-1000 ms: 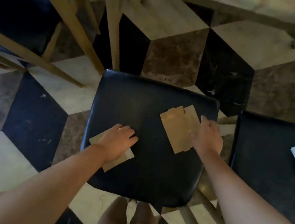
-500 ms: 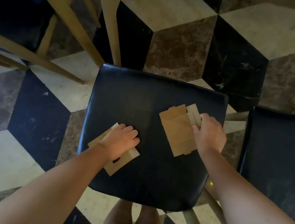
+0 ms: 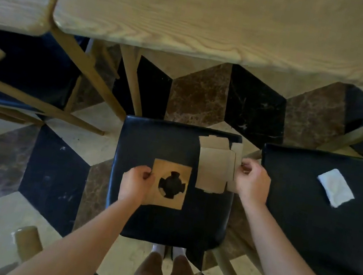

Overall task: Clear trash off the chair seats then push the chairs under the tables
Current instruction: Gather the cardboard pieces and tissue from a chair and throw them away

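Hands (image 3: 136,184) on flat brown cardboard (image 3: 170,185)

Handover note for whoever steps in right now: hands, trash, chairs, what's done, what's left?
Left hand: grip on the square cardboard piece with the round cutout, over the middle chair seat.
Right hand: grip on the flat folded cardboard at that seat's right side.
Right chair seat: white napkin untouched.
Done: nothing binned.
Left: remove cardboard and napkin, push chairs under the table.

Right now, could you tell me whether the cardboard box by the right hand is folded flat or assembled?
Folded flat: the cardboard box shows as one flat sheet with flaps spread.
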{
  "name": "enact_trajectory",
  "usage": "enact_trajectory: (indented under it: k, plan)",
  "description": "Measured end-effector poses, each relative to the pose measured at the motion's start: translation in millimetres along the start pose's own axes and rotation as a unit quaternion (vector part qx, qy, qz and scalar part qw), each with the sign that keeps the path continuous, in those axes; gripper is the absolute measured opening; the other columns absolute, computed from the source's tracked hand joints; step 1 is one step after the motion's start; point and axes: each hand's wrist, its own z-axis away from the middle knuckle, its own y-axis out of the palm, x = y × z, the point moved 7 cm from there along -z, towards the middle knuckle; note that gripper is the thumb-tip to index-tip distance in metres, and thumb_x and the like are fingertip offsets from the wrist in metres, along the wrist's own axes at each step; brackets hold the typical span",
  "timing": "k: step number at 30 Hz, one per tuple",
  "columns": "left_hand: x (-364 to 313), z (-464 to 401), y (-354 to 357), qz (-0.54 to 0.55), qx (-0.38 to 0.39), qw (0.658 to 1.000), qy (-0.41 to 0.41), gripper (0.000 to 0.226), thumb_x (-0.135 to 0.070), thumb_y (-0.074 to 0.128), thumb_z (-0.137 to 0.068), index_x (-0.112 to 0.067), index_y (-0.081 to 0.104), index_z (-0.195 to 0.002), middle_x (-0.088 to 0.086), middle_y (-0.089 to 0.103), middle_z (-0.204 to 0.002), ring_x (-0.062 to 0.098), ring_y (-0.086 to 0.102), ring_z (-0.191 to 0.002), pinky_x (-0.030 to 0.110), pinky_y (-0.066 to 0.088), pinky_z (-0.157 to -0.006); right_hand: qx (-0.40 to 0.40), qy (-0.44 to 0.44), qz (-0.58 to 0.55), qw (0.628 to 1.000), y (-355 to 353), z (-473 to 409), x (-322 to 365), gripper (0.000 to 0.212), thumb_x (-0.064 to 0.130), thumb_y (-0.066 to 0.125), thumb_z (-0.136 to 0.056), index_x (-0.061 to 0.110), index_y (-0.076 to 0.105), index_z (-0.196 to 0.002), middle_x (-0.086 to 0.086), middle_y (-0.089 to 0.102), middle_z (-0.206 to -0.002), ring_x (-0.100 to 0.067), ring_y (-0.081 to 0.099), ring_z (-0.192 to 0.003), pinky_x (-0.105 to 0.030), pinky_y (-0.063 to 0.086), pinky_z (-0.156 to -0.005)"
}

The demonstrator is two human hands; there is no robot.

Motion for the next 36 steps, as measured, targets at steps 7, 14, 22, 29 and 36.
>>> enact_trajectory:
  k: [7, 14, 22, 29, 36]
  plan:
    - [-58, 68, -52, 0.222, 0.016, 0.975, -0.024, 0.012, -0.016, 0.057, -0.091, -0.025, 0.065, -0.089, -0.008, 0.066, -0.08, 0.006, 0.065, -0.077, 0.025, 0.054, -0.065, 0.041, 0.043, -0.24, 0.969, -74, 61, 48, 0.013, 0.014, 0.064, -0.085, 0.021, 0.064, -0.096, 0.006, 0.065, -0.089, -0.009, 0.063, -0.084, -0.026, 0.053, -0.063]
    - [-109, 115, -85, 0.321, 0.065, 0.945, 0.015, 0.013, -0.017, 0.056, -0.091, -0.026, 0.065, -0.089, 0.0, 0.071, -0.093, 0.012, 0.069, -0.083, 0.021, 0.056, -0.06, 0.062, -0.018, -0.181, 0.981, -107, 97, 83, 0.009, 0.019, 0.067, -0.083, 0.026, 0.065, -0.089, 0.013, 0.063, -0.084, -0.007, 0.06, -0.082, -0.028, 0.053, -0.071]
    - [-135, 147, -94, 0.327, 0.104, 0.937, 0.062, 0.014, -0.016, 0.055, -0.091, -0.025, 0.066, -0.091, 0.0, 0.073, -0.091, 0.007, 0.07, -0.078, 0.018, 0.054, -0.058, 0.012, -0.049, -0.141, 0.989, -133, 125, 86, 0.007, 0.019, 0.065, -0.085, 0.026, 0.065, -0.085, 0.016, 0.06, -0.08, -0.001, 0.056, -0.077, -0.016, 0.039, -0.062]
    - [-151, 168, -78, 0.316, 0.124, 0.936, 0.097, 0.01, -0.021, 0.064, -0.086, -0.028, 0.065, -0.093, -0.01, 0.069, -0.087, -0.004, 0.067, -0.074, 0.013, 0.05, -0.053, -0.063, -0.033, -0.158, 0.985, -155, 143, 70, 0.012, 0.016, 0.065, -0.085, 0.017, 0.069, -0.097, 0.005, 0.066, -0.089, -0.008, 0.059, -0.085, -0.023, 0.044, -0.075]
    - [-164, 192, -56, 0.32, 0.151, 0.929, 0.109, 0.024, -0.01, 0.063, -0.086, -0.023, 0.064, -0.106, -0.007, 0.07, -0.098, 0.006, 0.067, -0.088, 0.023, 0.057, -0.069, -0.076, -0.037, -0.21, 0.974, -183, 152, 45, 0.014, 0.015, 0.068, -0.083, 0.027, 0.068, -0.09, 0.015, 0.064, -0.085, 0.0, 0.058, -0.081, -0.015, 0.042, -0.068]
